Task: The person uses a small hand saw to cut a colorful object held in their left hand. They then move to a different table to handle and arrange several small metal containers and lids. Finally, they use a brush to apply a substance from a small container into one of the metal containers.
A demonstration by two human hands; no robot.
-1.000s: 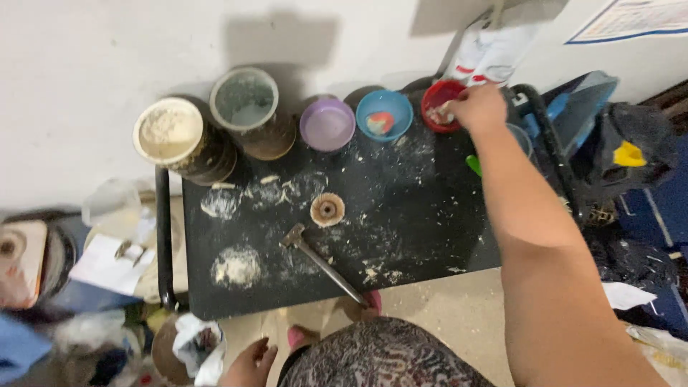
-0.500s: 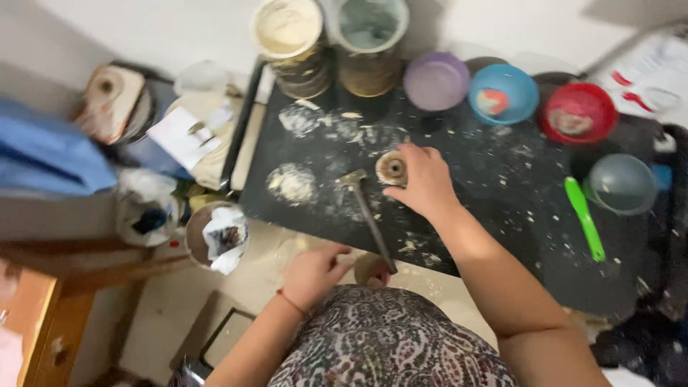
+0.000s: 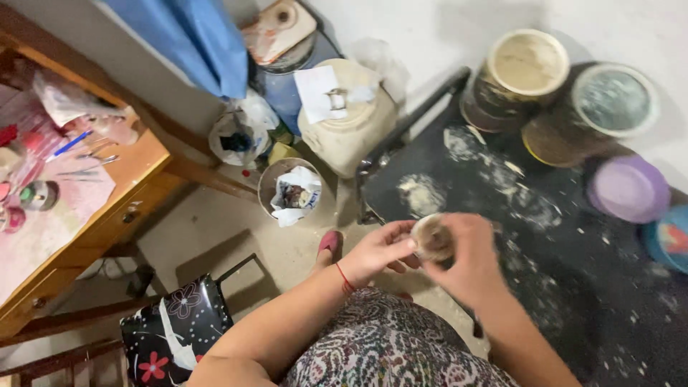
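My right hand (image 3: 469, 261) and my left hand (image 3: 383, 251) meet over the near-left edge of a black powder-dusted tray table (image 3: 573, 251). Together they hold a small round tan disc-shaped piece (image 3: 430, 236) between the fingers. My left wrist wears a thin red thread. My lap, in patterned cloth, fills the bottom of the view. A foot in a red slipper (image 3: 330, 244) shows on the floor just left of the hands.
Two large open tins (image 3: 527, 68) (image 3: 613, 100) stand at the table's far side, with a purple bowl (image 3: 629, 190) and a blue bowl (image 3: 670, 240) to the right. On the floor: a beige jar (image 3: 347, 118), a small bin (image 3: 290, 190), a wooden desk (image 3: 79, 208), a black floral chair (image 3: 179, 322).
My right hand came back from the red bowl, picked the round piece off the table and brought it to my left hand. The view swung left toward the floor and desk.
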